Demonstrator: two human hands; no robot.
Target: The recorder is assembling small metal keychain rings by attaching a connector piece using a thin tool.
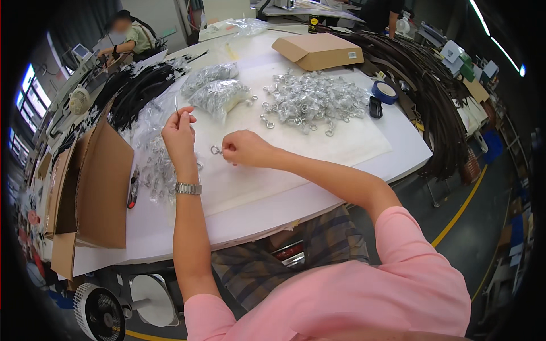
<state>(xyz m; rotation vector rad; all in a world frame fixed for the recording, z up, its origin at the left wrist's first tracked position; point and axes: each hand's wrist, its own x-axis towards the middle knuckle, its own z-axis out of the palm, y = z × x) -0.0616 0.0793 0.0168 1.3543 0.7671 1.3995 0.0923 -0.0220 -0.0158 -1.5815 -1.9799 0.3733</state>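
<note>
My left hand (180, 135) is raised over the table's left side with thumb and fingers pinched together. A thin sliver sticks up from its fingertips, too small to name. My right hand (245, 149), in front of the middle of the table, has its fingers closed on a small silver metal ring clasp (216, 150), whose ring pokes out to the left. Beyond it lies a wide heap of silver ring clasps (313, 102), many in clear plastic. Full clear plastic bags (219, 94) sit behind my hands, and more wrapped metal pieces (158, 167) lie beside my left wrist.
An open cardboard box (105, 187) stands at the left, with a utility knife (133, 188) beside it. A flat cardboard box (318, 50), blue tape roll (384, 92) and dark straps (438, 108) lie behind and right. A person (133, 40) sits far left.
</note>
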